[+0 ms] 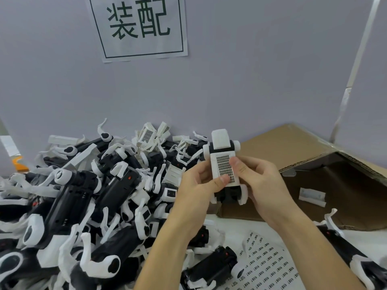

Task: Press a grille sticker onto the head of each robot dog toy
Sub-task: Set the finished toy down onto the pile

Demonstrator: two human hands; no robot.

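Above the sticker sheet (270, 266), both hands grip one dog (225, 164), its long axis pointing away; right hand (266, 185) and left hand (199, 185) thumb the sticker (225, 167), seemingly seated.

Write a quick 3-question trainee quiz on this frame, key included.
1. True or false: both thumbs press on the sticker of the held toy dog.
2. Where is the cardboard box: A left of the hands, B right of them?
3. What lies on the table near the right hand's forearm?

Key: 1 true. 2 B. 3 A sticker sheet. The left hand grips the toy's other side.
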